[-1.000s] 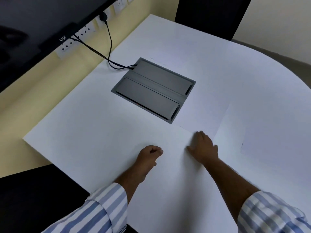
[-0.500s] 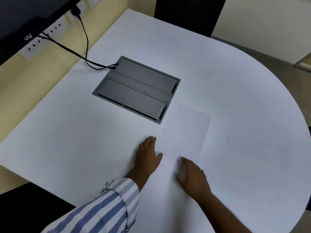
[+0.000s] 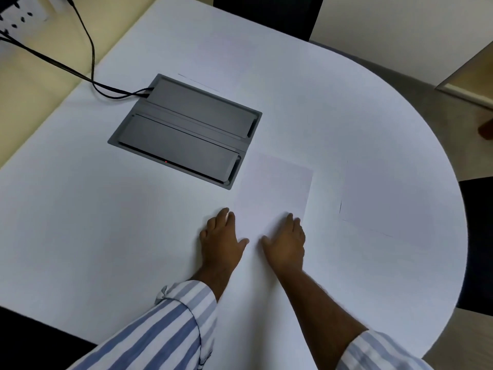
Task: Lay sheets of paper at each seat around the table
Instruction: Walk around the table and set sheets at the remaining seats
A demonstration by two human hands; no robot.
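Note:
A white sheet of paper (image 3: 274, 188) lies on the white table (image 3: 93, 236), just right of the grey cable box. My left hand (image 3: 222, 236) lies flat with its fingers spread, fingertips at the sheet's near left edge. My right hand (image 3: 286, 244) lies flat on the sheet's near right corner. Neither hand grips anything. A second sheet (image 3: 386, 196) lies flat at the right, near the rounded table edge. A third sheet (image 3: 226, 54), only faintly outlined, lies beyond the cable box at the far side.
The grey cable box (image 3: 184, 132) is set into the table, and black cables (image 3: 88, 57) run from it to wall sockets at the top left. Black chair backs stand at the far side (image 3: 266, 12), the right (image 3: 477, 236) and the near left (image 3: 32, 340).
The middle sheet has slid toward me, away from the cable box. My left hand went from a fist to flat. My right hand drew back with the sheet.

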